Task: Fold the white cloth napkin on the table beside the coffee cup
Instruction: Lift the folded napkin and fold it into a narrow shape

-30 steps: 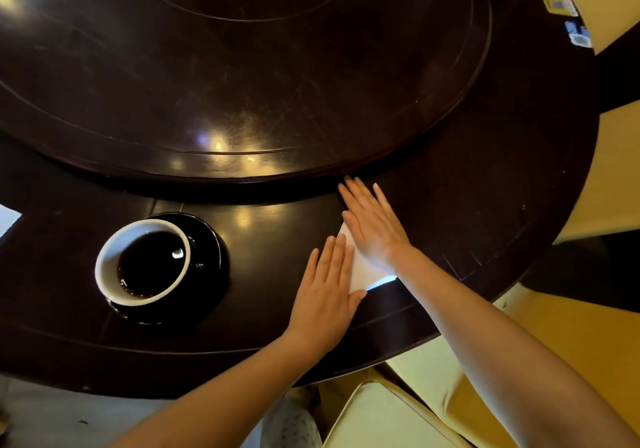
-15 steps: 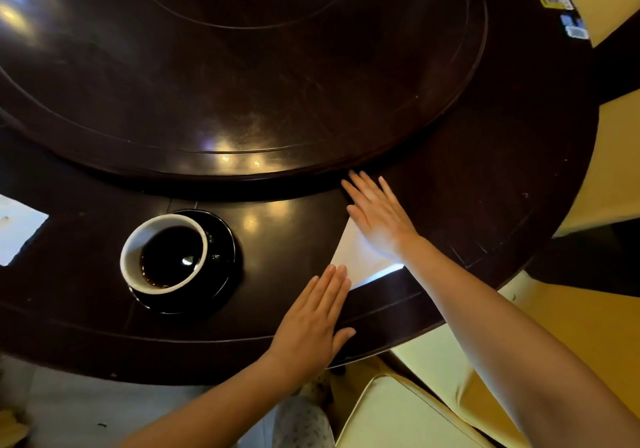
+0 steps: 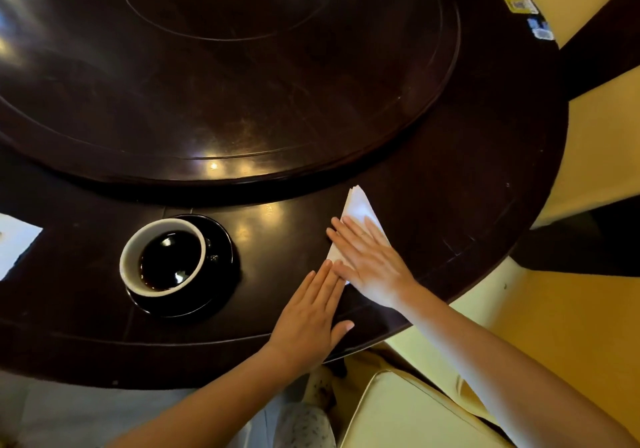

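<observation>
The white cloth napkin [image 3: 358,207] lies folded into a narrow triangle on the dark round table [image 3: 450,177], its tip pointing away from me. My right hand [image 3: 370,262] lies flat on its near half, fingers spread, hiding that part. My left hand [image 3: 311,316] rests flat on the table just below it, fingertips at the napkin's near corner. To the left stands a white coffee cup [image 3: 162,257] full of dark coffee on a black saucer [image 3: 225,257].
A raised dark turntable [image 3: 225,67] fills the table's middle, its rim just beyond the napkin. A white paper [image 3: 14,247] lies at the left edge. Stickers [image 3: 519,4] sit at the far right rim. A pale yellow chair cushion [image 3: 415,413] is below the table edge.
My right hand slid back toward me along the napkin, uncovering its pointed far tip. My left hand came off the napkin and rests on the table at its near corner.
</observation>
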`<action>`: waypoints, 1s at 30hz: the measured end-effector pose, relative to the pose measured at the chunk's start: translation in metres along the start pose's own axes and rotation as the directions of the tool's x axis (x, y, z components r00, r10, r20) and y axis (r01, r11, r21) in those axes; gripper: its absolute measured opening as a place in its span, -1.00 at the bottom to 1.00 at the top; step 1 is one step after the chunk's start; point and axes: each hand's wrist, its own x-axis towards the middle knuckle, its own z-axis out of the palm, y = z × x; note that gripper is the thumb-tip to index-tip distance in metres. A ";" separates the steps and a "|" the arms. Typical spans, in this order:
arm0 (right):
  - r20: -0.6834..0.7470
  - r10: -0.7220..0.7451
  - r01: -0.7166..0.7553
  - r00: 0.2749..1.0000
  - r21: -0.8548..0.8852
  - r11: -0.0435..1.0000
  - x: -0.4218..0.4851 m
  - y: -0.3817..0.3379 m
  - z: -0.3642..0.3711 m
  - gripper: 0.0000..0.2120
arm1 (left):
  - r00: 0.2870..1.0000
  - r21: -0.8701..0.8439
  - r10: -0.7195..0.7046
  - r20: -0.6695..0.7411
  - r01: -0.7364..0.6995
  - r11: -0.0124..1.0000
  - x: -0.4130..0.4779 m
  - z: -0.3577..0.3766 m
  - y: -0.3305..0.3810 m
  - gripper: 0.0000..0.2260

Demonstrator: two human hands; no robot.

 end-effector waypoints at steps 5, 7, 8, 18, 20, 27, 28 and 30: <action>0.024 -0.007 0.008 1.000 -0.037 0.999 -0.001 0.039 -0.003 -0.45 | 1.000 0.017 -0.004 0.011 0.004 1.000 0.000 0.000 -0.001 -0.36; 0.058 -0.001 0.003 0.998 -0.025 1.000 -0.001 0.052 -0.005 -0.48 | 1.000 0.030 -0.005 0.008 0.004 1.000 0.000 0.000 -0.001 -0.36; 0.083 0.009 -0.008 0.997 -0.020 1.000 -0.002 0.059 -0.007 -0.48 | 1.000 0.029 -0.005 0.012 0.005 1.000 0.000 0.000 -0.001 -0.36; -0.079 -0.131 0.122 0.988 -0.106 0.987 -0.031 0.050 -0.034 -0.49 | 1.000 0.012 -0.010 0.028 0.010 1.000 0.001 -0.001 0.001 -0.36; -0.064 -0.211 0.203 0.975 -0.121 0.972 -0.037 0.033 -0.029 -0.48 | 0.999 0.017 -0.010 0.047 0.009 1.000 0.003 -0.004 0.001 -0.36; -0.142 -0.055 0.035 0.988 -0.137 0.990 -0.034 0.035 -0.030 -0.62 | 0.998 0.147 -0.013 0.057 0.005 0.989 0.020 -0.025 0.011 -0.40; -0.167 -0.020 0.003 0.986 -0.104 0.995 -0.035 0.035 -0.033 -0.65 | 0.999 0.150 -0.033 0.021 0.030 0.988 0.025 -0.029 0.013 -0.45; -0.241 0.048 -0.039 0.969 0.041 0.998 -0.035 0.033 -0.040 -0.72 | 0.995 0.085 -0.090 -0.032 0.093 0.992 0.034 -0.033 0.014 -0.54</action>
